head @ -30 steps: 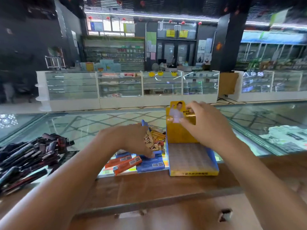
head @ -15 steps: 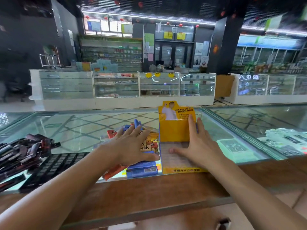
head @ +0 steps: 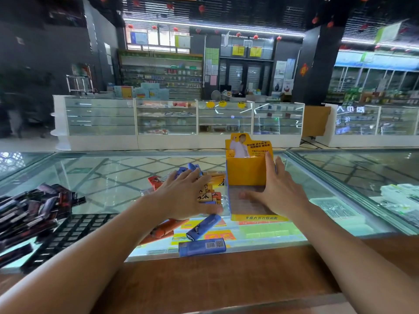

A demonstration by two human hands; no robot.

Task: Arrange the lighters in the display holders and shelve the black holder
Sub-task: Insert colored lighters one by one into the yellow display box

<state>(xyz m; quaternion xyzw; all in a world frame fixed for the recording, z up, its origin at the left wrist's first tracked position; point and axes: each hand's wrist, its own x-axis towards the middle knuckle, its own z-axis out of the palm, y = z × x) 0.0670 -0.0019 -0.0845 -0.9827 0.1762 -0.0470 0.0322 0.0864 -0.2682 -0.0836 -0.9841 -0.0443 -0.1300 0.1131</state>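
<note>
A yellow cardboard display holder stands on the glass counter, its grid tray empty. My right hand lies on its right side, fingers straight along the wall and thumb on the tray. A heap of orange and blue lighters lies just left of the holder. My left hand rests flat on that heap with fingers spread. Two blue lighters and some orange lighters lie loose nearer the front edge. A black holder with a grid top lies at the left.
A pile of dark lighters sits at the far left of the glass counter. A wooden ledge runs along the front. White packets show under the glass at the right. Glass showcases stand across the aisle.
My right hand came down from the holder's top card to its right side and tray. My left hand spread flat over the lighter heap, and a few lighters slid toward the front edge.
</note>
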